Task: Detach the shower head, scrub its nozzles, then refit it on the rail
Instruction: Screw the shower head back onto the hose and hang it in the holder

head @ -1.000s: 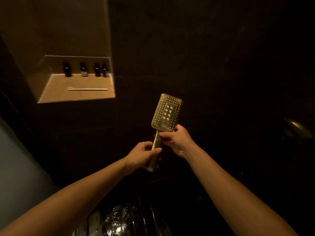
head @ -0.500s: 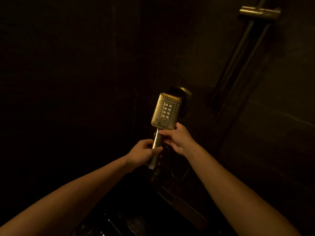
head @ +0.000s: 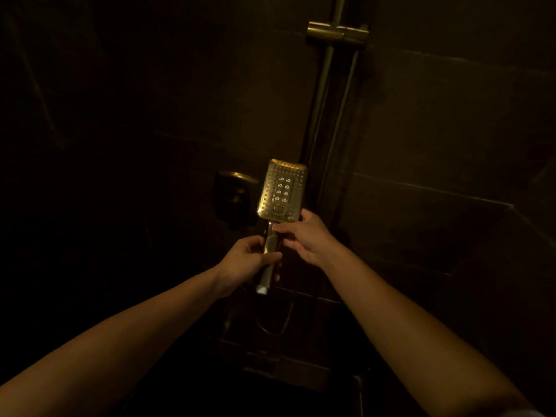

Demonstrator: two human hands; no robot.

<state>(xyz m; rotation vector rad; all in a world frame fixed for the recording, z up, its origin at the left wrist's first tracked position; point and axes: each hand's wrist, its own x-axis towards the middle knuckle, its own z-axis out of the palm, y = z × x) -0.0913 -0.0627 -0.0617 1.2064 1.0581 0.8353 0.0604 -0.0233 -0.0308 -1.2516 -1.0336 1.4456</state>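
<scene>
Holding the shower head [head: 281,191] off the rail [head: 326,85], the person is showing its nozzle face to the camera. The left hand [head: 249,260] is wrapping its fingers around the handle at 6 o'clock of the head. The right hand [head: 304,236] is pinching the head's lower edge at about 5 o'clock. The bracket [head: 337,33] is sitting bare at 1 o'clock, well apart. Detaching is looking done. Whether scrubbing is finished cannot be told, since no brush is showing. Refitting is remaining.
</scene>
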